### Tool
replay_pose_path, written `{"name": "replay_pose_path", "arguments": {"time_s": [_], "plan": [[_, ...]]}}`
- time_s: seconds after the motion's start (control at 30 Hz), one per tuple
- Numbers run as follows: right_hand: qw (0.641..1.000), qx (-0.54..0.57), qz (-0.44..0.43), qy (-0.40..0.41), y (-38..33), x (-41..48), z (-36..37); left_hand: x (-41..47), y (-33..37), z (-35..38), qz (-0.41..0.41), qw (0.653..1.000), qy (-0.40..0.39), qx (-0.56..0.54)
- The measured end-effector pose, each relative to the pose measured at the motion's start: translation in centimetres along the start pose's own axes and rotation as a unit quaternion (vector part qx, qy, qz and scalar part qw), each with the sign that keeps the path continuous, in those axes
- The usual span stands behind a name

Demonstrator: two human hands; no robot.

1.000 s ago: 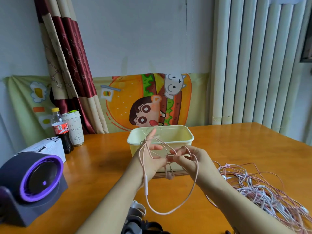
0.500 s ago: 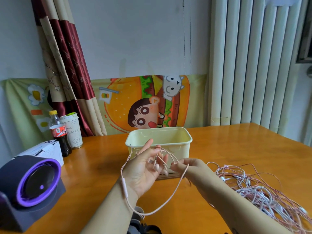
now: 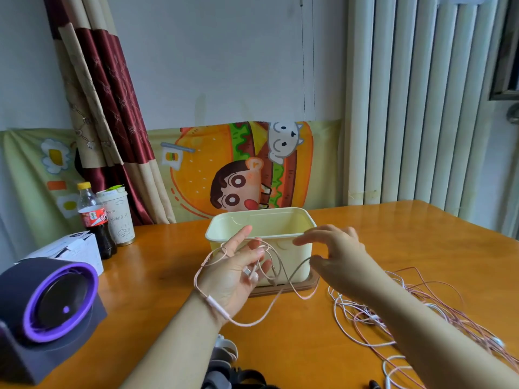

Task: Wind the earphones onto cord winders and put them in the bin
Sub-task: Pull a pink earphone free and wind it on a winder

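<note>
A pink earphone cord (image 3: 252,322) is looped round my left hand (image 3: 233,276), which is palm up in front of the pale yellow bin (image 3: 280,223). Its fingers curl over the earbuds and cord strands, and the inline remote lies at the wrist. My right hand (image 3: 337,254) hovers at the bin's right front corner with its fingers spread. The cord runs up to its thumb and seems pinched there. A tangled pile of pink and white earphones (image 3: 421,318) lies on the table to the right. Grey and black cord winders (image 3: 224,352) show at the bottom edge, partly hidden by my left arm.
The bin stands on a brown board on the orange wooden table (image 3: 393,240). At the left are a black and purple fan-like device (image 3: 47,310), a white box (image 3: 70,248), a cola bottle (image 3: 94,217) and a paper cup (image 3: 116,217).
My left hand has turned palm up and the cord loop round it has tightened. My right hand has moved right and up, away from the left, and spread its fingers.
</note>
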State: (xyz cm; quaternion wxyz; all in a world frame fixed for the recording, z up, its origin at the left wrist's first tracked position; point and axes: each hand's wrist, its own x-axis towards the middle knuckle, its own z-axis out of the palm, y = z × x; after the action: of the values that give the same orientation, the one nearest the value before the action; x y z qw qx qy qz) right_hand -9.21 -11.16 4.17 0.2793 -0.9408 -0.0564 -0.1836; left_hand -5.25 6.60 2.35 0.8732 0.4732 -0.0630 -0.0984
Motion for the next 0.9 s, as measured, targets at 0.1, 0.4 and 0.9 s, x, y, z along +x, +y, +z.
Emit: {"name": "replay_pose_path", "arguments": {"time_s": [0.1,0.4,0.9], "plan": [[0.986,0.157,-0.031,-0.042,-1.4,0.0,0.8,-0.2,-0.1,0.7,0.019,0.999,-0.015,0.029],[0.967,0.254,0.002,-0.013,-1.5,0.8,1.8,-0.4,-0.4,-0.3,0.093,0.981,-0.031,0.169],[0.933,0.35,0.083,0.002,-1.3,0.8,2.1,-0.5,-1.3,-0.7,0.186,0.848,-0.093,0.487]]}}
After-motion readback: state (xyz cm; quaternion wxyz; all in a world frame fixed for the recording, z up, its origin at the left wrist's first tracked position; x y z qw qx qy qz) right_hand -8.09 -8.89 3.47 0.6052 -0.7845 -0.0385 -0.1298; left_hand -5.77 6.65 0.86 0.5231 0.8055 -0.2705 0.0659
